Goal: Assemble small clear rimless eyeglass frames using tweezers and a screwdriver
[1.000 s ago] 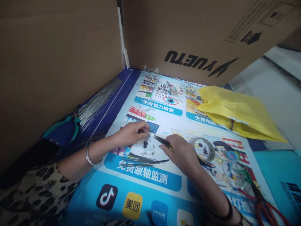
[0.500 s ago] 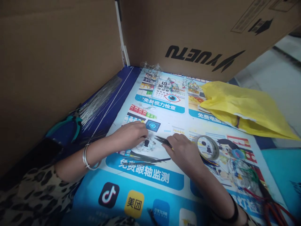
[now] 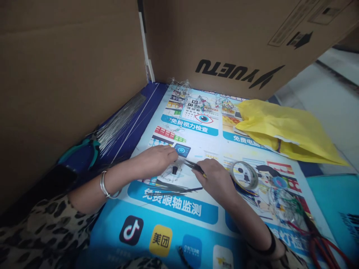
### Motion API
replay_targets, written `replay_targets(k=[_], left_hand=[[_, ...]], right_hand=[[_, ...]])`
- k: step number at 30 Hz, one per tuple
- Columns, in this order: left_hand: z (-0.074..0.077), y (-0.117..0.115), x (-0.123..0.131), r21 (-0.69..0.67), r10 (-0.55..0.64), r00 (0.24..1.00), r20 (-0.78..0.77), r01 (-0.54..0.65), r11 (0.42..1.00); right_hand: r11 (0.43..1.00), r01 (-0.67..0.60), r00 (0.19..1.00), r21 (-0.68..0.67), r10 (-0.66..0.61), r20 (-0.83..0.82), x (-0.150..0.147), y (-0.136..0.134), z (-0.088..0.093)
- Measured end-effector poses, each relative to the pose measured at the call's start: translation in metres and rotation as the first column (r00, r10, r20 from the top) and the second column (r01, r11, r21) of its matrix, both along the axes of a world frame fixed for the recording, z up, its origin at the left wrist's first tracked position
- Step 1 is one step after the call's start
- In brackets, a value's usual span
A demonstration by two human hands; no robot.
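In the head view my right hand is closed around small needle-nose pliers with slim dark jaws and a bit of yellow at the grip. Their jaw tips point left and reach close to the fingertips of my left hand. Those fingers are pinched together on a thin wire piece with small clear beads, partly hidden by the hand. Just below both hands, a loose bunch of dark thin wires lies on the printed poster.
A tape roll and tangled wires lie right, near red-handled scissors. A yellow bag sits behind them. Teal-handled pliers and straight wires lie left. Cardboard walls stand behind and left. Beaded wire pieces lie at the back.
The plier tips have come closer to my left fingertips and their jaws look less spread. The whole view has shifted slightly.
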State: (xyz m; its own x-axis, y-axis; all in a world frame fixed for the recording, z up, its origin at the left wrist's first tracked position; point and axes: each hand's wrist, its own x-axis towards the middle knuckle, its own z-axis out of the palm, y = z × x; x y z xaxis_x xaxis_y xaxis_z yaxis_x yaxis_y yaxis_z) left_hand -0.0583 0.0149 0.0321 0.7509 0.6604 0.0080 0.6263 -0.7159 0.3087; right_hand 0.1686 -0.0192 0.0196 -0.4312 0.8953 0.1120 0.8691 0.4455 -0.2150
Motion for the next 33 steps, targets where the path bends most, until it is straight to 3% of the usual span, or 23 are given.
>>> replay_targets(k=[4,6,9,13,20,29,33], left_hand=[[0.002,0.004,0.001,-0.134,0.089,0.989,0.115,-0.073,0.988],[0.002,0.005,0.001,-0.194,0.121,0.983,0.141,-0.092,0.977],[0.000,0.006,0.002,-0.278,0.159,0.969,0.187,-0.103,0.955],[-0.004,0.008,0.000,-0.353,0.190,0.937,0.295,-0.077,0.932],[0.006,0.014,-0.010,-0.337,0.219,0.937,0.270,-0.121,0.934],[-0.005,0.007,-0.005,-0.370,0.273,0.928,0.255,-0.167,0.914],[-0.005,0.004,0.003,-0.299,0.245,0.936,0.255,-0.164,0.940]], right_hand=[[0.997,0.067,0.961,-0.038,-0.075,-0.265,-0.007,0.008,0.003],[0.998,0.013,0.936,-0.066,-0.036,-0.351,-0.014,0.012,0.005],[0.989,-0.059,0.925,-0.133,0.004,-0.379,-0.027,0.016,0.002],[0.984,-0.050,0.936,-0.169,-0.013,-0.353,-0.037,0.021,-0.002],[0.961,0.043,0.908,-0.273,-0.151,-0.391,-0.029,0.022,0.007],[0.937,0.069,0.884,-0.343,-0.217,-0.413,-0.021,0.023,0.008],[0.935,0.064,0.877,-0.348,-0.220,-0.428,-0.020,0.022,0.007]])
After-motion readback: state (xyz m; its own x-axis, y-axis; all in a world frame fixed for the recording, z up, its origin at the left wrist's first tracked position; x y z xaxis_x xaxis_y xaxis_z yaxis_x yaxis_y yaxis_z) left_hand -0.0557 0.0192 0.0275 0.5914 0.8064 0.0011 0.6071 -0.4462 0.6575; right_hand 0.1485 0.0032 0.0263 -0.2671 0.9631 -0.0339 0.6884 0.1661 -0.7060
